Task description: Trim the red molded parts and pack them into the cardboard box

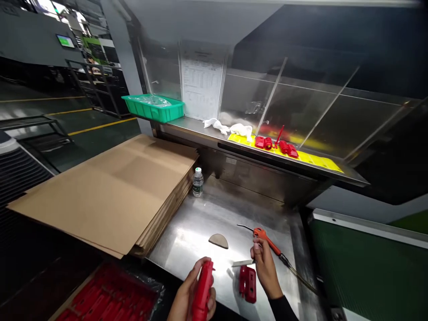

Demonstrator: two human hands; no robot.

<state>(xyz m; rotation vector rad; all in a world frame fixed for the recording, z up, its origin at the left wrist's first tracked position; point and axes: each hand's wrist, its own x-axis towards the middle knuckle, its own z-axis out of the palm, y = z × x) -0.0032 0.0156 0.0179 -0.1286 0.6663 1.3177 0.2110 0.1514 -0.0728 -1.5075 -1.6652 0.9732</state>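
Note:
My left hand (185, 296) is shut around a red plastic housing (202, 292), holding it upright near the front of the stainless steel bench (197, 236). My right hand (265, 269) grips an orange air blow gun (265, 238) with a thin metal nozzle. Its hose (297, 274) trails toward the lower right. Between my hands, a second red plastic housing (247, 284) lies on the steel. Just left of my right hand is a flat pale strip (242, 263). A tan half-round piece (218, 240) lies farther back.
A tall stack of cardboard sheets (110, 191) lies left of the bench, with a plastic water bottle (198, 182) beside it. A tray of red parts (107, 296) sits lower left. A rear shelf (197, 131) holds a green crate (154, 107), white cloths (227, 128), and red parts on a yellow mat (284, 149).

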